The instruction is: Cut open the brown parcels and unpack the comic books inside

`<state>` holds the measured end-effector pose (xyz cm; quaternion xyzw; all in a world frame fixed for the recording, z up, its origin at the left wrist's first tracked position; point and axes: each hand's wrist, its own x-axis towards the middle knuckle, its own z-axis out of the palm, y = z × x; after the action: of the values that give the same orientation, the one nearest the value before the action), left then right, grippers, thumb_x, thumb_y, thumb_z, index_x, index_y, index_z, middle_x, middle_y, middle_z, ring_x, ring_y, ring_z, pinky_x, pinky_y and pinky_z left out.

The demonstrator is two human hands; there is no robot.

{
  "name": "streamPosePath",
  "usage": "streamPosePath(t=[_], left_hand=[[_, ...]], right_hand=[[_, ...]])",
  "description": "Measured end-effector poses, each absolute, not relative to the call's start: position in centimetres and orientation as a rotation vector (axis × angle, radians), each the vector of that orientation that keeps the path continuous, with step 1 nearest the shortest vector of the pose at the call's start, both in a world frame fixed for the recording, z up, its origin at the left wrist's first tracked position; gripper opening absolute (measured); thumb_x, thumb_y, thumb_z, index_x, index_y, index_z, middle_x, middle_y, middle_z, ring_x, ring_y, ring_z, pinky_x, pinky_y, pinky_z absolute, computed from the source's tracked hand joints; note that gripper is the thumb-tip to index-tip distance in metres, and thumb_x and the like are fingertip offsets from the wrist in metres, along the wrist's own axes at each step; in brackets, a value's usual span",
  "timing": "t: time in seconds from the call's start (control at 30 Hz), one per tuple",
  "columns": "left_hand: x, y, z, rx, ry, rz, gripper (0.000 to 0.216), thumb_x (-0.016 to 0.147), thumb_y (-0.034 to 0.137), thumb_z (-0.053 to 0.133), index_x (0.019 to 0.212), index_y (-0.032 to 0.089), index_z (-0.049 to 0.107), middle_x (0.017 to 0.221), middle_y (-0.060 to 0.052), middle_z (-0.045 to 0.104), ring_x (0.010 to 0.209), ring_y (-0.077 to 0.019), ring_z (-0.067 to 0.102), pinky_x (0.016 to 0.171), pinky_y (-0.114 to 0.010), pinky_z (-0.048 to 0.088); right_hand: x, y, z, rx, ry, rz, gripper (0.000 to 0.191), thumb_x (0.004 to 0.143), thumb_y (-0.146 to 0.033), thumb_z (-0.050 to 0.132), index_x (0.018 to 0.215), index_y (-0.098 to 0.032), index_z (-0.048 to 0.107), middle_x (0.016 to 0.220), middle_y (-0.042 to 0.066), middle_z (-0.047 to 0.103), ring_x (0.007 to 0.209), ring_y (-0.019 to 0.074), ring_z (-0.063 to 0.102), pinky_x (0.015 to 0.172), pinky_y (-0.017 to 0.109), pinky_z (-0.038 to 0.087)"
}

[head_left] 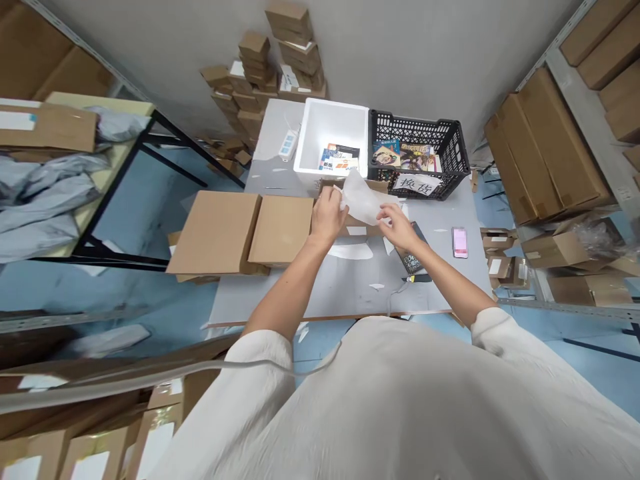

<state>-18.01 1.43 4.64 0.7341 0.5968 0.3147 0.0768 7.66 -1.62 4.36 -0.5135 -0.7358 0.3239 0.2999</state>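
A thin white sheet (362, 197), crumpled and partly see-through, hangs between my two hands above the table. My left hand (327, 217) is closed on its left edge. At the sheet's lower right corner, my right hand (397, 228) pinches with thumb and fingers. Just beneath the sheet is a small cardboard box (356, 230), mostly hidden by the sheet and my hands. A dark book or box with pale lettering (413, 261) lies below my right hand, partly covered by my wrist. White paper scraps (351, 251) lie in front of the box.
Behind my hands stand a white bin (307, 137) and a black crate (454, 160), both holding books. Two cardboard boxes (215, 223) sit at the table's left. A phone (459, 242) lies at the right, a power strip (289, 145) at the back. Shelves flank the table.
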Motion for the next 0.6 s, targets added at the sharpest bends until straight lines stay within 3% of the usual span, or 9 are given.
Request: streamPosePath(t=[0.13, 0.2, 0.3, 0.5, 0.6], left_hand=[[-17.7, 2.2, 4.3, 2.361, 1.764, 0.654, 0.024, 0.096, 0.007, 0.064, 0.115, 0.022, 0.065, 0.132, -0.02, 0.069, 0.123, -0.037, 0.07, 0.105, -0.047, 0.057], [-17.3, 2.5, 3.9, 2.415, 1.74, 0.542, 0.027, 0.095, 0.005, 0.061, 0.116, 0.021, 0.067, 0.131, -0.021, 0.07, 0.123, -0.0382, 0.07, 0.106, -0.051, 0.056], [-16.8, 3.1, 3.3, 2.45, 1.705, 0.457, 0.03, 0.096, 0.004, 0.058, 0.118, 0.022, 0.07, 0.131, -0.022, 0.07, 0.121, -0.0381, 0.071, 0.108, -0.053, 0.055], [-16.2, 4.1, 2.2, 2.485, 1.65, 0.404, 0.031, 0.1, 0.006, 0.054, 0.123, 0.021, 0.071, 0.131, -0.021, 0.071, 0.121, -0.0369, 0.071, 0.108, -0.052, 0.055], [-16.1, 4.6, 2.0, 2.501, 1.641, 0.376, 0.031, 0.103, 0.008, 0.052, 0.123, 0.02, 0.071, 0.131, -0.021, 0.071, 0.121, -0.0367, 0.071, 0.109, -0.051, 0.055]], right_hand=[[5.1, -1.4, 3.7, -1.513, -2.195, 0.768, 0.041, 0.105, -0.038, 0.064, 0.141, -0.023, 0.075, 0.174, 0.018, 0.049, 0.154, 0.0397, 0.054, 0.126, 0.062, 0.05], [4.4, -0.9, 3.4, -1.716, -2.269, 0.747, 0.049, 0.105, -0.038, 0.067, 0.152, -0.026, 0.072, 0.182, 0.017, 0.041, 0.157, 0.0442, 0.049, 0.125, 0.069, 0.05], [3.7, -0.2, 3.1, -1.976, -2.402, 0.751, 0.046, 0.104, -0.037, 0.072, 0.149, -0.03, 0.075, 0.188, 0.014, 0.034, 0.16, 0.0487, 0.043, 0.123, 0.075, 0.048], [3.0, 1.5, 2.4, -2.009, -2.528, 0.711, 0.042, 0.106, -0.032, 0.063, 0.146, -0.021, 0.073, 0.168, 0.021, 0.056, 0.15, 0.0448, 0.052, 0.122, 0.066, 0.051], [2.6, 2.6, 1.9, -1.935, -2.488, 0.701, 0.046, 0.107, -0.027, 0.055, 0.149, -0.017, 0.069, 0.165, 0.022, 0.059, 0.146, 0.0447, 0.054, 0.121, 0.064, 0.052]])
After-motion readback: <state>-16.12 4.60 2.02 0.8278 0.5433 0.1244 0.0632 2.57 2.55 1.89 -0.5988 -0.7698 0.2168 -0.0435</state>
